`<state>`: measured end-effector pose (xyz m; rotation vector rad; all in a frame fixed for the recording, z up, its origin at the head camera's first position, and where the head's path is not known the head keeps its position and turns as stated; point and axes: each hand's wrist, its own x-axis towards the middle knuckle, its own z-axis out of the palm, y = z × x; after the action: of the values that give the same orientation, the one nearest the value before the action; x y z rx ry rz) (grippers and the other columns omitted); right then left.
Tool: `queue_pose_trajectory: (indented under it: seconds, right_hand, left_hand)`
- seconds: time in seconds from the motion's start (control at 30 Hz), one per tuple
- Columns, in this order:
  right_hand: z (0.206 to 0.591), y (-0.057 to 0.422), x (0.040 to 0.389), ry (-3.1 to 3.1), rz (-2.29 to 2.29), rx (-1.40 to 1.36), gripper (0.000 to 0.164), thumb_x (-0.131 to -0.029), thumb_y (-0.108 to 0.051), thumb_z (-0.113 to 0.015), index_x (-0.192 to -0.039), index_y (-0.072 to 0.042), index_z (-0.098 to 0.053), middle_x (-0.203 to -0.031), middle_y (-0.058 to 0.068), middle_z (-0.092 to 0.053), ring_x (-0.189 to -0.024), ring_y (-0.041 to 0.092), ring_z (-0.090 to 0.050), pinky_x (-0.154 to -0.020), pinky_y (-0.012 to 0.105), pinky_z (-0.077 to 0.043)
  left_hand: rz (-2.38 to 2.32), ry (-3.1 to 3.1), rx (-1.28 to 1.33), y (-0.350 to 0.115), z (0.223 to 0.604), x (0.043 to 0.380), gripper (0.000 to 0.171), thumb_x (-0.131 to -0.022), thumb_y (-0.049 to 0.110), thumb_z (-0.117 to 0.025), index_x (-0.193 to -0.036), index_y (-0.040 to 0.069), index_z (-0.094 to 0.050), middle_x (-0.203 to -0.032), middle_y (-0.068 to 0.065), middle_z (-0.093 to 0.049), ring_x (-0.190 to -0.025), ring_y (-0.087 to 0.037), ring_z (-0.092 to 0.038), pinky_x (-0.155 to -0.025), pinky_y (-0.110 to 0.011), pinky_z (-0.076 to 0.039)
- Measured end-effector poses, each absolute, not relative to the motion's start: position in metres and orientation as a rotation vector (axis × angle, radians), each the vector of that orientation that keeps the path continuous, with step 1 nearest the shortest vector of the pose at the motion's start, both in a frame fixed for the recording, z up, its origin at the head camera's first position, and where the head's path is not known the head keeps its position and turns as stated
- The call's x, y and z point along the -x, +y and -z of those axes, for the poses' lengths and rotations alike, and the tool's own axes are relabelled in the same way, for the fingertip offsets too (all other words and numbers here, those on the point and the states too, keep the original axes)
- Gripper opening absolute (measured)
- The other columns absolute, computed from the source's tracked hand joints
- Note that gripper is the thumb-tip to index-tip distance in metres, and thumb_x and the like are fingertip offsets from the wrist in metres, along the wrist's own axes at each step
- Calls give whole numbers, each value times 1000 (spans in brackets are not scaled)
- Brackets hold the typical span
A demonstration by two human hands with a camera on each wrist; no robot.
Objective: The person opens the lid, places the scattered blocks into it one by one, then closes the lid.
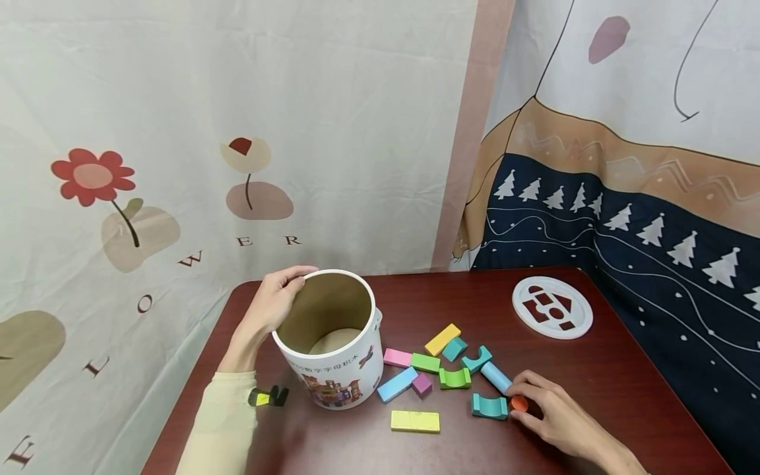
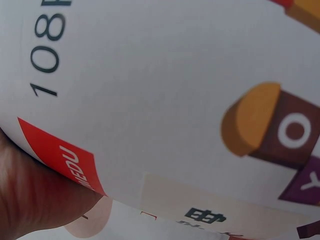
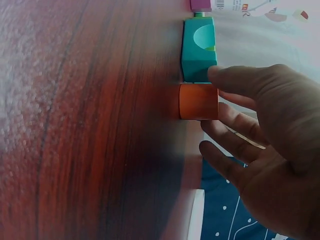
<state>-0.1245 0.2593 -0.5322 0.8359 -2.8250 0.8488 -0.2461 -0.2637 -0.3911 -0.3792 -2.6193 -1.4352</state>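
Observation:
My left hand (image 1: 276, 297) grips the rim of a white bucket (image 1: 350, 356) with printed pictures, thumb at the rim's edge. The bucket stands tilted on the table, and its visible inside holds nothing. In the left wrist view the printed bucket wall (image 2: 150, 90) fills most of the picture, beside part of the hand (image 2: 40, 195). My right hand (image 1: 555, 415) has thumb and fingers around a small orange cylinder block (image 1: 519, 404) on the tabletop. A teal arched block (image 1: 489, 407) stands just left of it, and a blue cylinder block (image 1: 495, 378) lies by the fingertips.
Several coloured blocks lie between bucket and right hand, among them a yellow block (image 1: 415, 421), a blue block (image 1: 397, 384) and a green arch (image 1: 454, 379). A white lid (image 1: 552, 307) with shaped holes lies at the back right. Printed cloth (image 1: 356, 132) hangs behind the table.

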Motion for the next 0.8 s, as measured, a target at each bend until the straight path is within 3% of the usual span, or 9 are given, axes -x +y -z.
queue_pose_trajectory:
  seconds: [0.8]
  right_hand:
    - [524,264,127,-2948,-829,-819,24,-86,-16,-83,-106,-24,-74,-104,-15,-61,-88,3,-58,-75,26,-57]
  left_hand:
    - [1453,-2621,363,-264,392,246,34,-109,9,-46,-133,6,-69,-125,-13,-70,-108,-27,-65,-91,-45,-49]
